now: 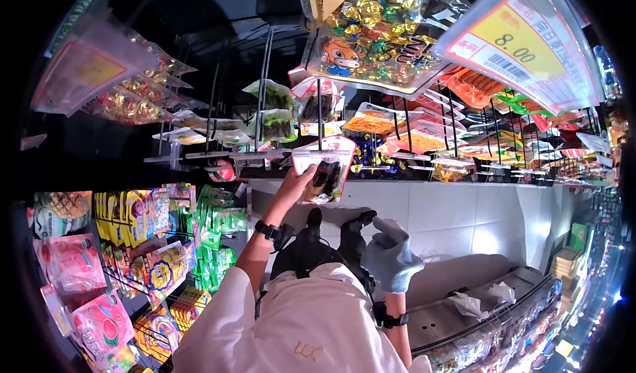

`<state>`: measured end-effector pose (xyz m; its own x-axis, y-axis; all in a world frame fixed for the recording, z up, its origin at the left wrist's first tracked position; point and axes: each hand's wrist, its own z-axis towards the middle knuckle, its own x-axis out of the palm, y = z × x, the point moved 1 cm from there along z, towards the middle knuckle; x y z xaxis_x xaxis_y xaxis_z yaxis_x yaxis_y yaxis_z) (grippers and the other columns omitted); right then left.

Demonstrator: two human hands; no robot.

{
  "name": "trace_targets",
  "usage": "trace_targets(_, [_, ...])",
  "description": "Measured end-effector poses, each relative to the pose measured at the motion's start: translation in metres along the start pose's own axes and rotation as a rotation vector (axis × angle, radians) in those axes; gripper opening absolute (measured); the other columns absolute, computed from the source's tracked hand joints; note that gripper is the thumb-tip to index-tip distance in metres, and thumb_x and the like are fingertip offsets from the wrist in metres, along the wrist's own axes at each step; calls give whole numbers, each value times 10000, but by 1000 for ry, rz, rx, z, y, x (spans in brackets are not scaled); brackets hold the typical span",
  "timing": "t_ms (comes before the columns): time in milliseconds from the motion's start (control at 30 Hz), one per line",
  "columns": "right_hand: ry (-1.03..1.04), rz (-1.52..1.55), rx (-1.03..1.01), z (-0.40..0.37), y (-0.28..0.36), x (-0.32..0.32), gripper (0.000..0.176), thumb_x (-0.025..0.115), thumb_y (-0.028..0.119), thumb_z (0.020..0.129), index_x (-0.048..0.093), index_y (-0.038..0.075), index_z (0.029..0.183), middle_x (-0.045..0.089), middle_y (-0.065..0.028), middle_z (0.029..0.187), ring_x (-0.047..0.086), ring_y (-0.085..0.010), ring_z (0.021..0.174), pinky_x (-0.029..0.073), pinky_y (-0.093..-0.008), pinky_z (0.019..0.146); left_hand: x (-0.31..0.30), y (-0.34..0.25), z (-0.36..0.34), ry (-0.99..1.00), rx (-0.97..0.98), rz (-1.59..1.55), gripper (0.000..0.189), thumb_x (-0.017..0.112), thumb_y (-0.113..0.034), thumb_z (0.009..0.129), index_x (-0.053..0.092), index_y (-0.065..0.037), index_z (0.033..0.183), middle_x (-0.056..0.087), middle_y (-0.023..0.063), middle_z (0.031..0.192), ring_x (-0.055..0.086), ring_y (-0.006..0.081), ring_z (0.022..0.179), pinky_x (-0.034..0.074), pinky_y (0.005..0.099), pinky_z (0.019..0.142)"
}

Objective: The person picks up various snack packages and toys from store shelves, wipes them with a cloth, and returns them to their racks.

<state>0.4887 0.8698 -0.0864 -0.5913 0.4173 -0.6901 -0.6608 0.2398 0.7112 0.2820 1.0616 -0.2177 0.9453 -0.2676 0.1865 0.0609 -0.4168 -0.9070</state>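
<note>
My left hand (296, 186) is bare, with a black band on the wrist. Its thumb lies on the front of a packet (328, 177) with a red and white edge and dark contents, which is at a hook just behind a clear label holder (321, 152). The other fingers are hidden behind the packet. A light grey glove covers my right hand (392, 255), held low beside my legs with its fingers curled in. What it holds, if anything, cannot be made out.
Hooks with hanging snack packets (278, 124) run across the top. A large bag of gold-wrapped candy (371, 35) and a price card (520, 45) hang close overhead. Pink bags (69, 264) fill a left rack. White tissues (469, 305) lie on a ledge at the lower right.
</note>
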Motion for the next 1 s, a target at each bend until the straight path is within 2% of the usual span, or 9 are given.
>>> trace_targets(100, [-6,52,56,4,-3,1,349,602,-69,747,648,84,1058,648,-14,919,578,-58,700,467,-200,672,1,0,2,-29,-3,-22,347,599,-319,939,618,-28,1129,629,-13,1014,524,49,891,442,255,788])
trace_targets(167, [39,88,151,9,5,-5,328,622,-47,737,665,97,1029,658,-10,922,583,-58,705,471,-197,682,3,-6,0,-53,5,-31,341,600,-317,938,620,-30,1120,625,-17,1013,520,45,883,441,251,776])
trace_targets(200, [142,83,292,15,18,-14,308,638,-27,729,677,105,1005,666,-15,932,597,-59,711,479,-198,675,3,-8,-2,-48,6,-71,345,605,-314,936,617,-26,1124,622,-18,1021,521,49,889,441,253,784])
trace_targets(233, [143,87,301,14,17,-13,308,638,-27,729,677,105,1005,666,-15,932,597,-59,711,479,-198,675,3,-9,-5,-42,9,-112,349,611,-312,933,614,-21,1127,619,-19,1028,521,54,894,441,256,793])
trace_targets(333, [39,29,116,15,4,-9,310,636,-19,732,676,125,1003,672,-13,893,614,-64,688,490,-209,642,3,-9,-6,-38,7,-61,370,620,-304,927,594,-15,1158,616,-19,1033,526,70,920,436,263,832])
trace_targets(667, [-91,-105,77,15,13,-19,309,640,-7,729,676,166,982,679,21,845,621,-58,631,497,-208,595,4,3,-2,-12,-10,-106,417,635,-278,917,541,-9,1220,589,-1,1116,518,79,985,422,264,873])
trace_targets(800, [-91,-55,84,16,10,-20,295,637,-5,725,691,167,958,688,22,866,637,-64,639,499,-202,596,5,-3,-5,7,-41,-89,444,631,-265,918,510,-7,1258,571,2,1159,507,92,1025,399,271,917])
trace_targets(900, [-50,64,167,12,1,-15,316,629,-10,727,694,166,981,689,14,868,638,-67,654,498,-199,613,3,-4,-3,40,31,-166,465,623,-248,921,480,-9,1294,546,10,1212,489,111,1082,366,284,965])
trace_targets(1000, [-73,-9,120,9,-3,-14,332,621,-14,729,696,164,998,689,9,875,635,-63,664,495,-196,627,1,-1,0,79,2,-311,472,620,-235,921,469,-11,1308,531,20,1240,472,127,1125,339,293,997])
